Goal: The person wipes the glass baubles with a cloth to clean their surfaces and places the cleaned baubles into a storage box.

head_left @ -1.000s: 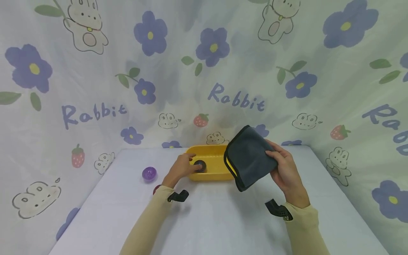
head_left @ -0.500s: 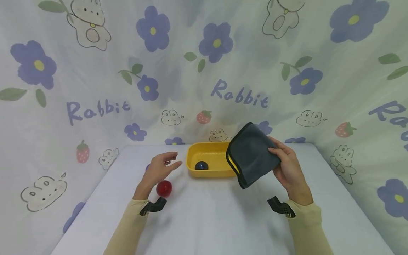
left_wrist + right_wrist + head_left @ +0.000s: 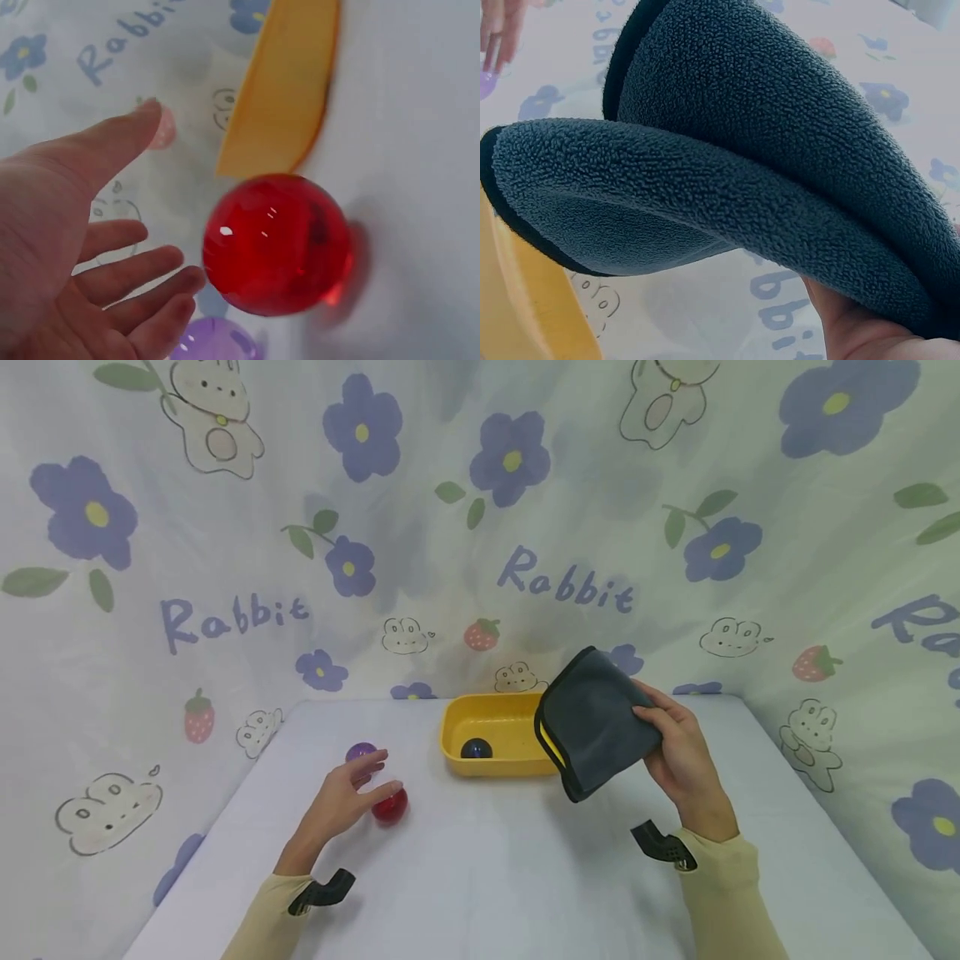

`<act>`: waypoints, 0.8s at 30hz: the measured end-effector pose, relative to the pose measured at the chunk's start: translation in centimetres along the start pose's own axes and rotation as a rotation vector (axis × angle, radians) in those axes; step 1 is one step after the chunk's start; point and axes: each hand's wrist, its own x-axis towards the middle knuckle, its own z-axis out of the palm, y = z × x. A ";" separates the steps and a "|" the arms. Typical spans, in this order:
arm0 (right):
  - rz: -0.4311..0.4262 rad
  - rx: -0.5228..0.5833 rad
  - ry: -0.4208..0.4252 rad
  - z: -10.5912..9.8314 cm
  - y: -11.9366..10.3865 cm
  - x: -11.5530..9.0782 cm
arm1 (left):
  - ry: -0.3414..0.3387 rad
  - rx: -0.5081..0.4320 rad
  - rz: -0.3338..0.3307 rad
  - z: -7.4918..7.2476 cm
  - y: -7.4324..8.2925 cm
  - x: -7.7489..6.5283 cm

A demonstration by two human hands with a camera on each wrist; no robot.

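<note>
Against rabbit-print backdrop (image 3: 450, 568), across a white surface (image 3: 487, 877): left hand (image 3: 337, 800) with fingers loosely parted, near purple ball (image 3: 359, 749) and red ball (image 3: 391, 808); yellow tray (image 3: 502, 767) with dark ball (image 3: 476, 749) inside; dark-gray terry cloth (image 3: 596, 722), pinched aloft by right hand (image 3: 686, 768).

Plain beige sleeves (image 3: 726, 902) bear a curved black bracket (image 3: 663, 845) at each cuff (image 3: 723, 850).

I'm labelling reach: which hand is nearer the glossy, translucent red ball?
Left. The left hand is close beside the glossy, translucent red ball; the right hand is farther off, to its right, holding a folded blue-grey terry cloth.
</note>
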 end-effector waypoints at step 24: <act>0.006 0.029 -0.005 -0.2 -0.2 0.1 | -0.079 0.009 -0.032 1.1 -2.3 -1.0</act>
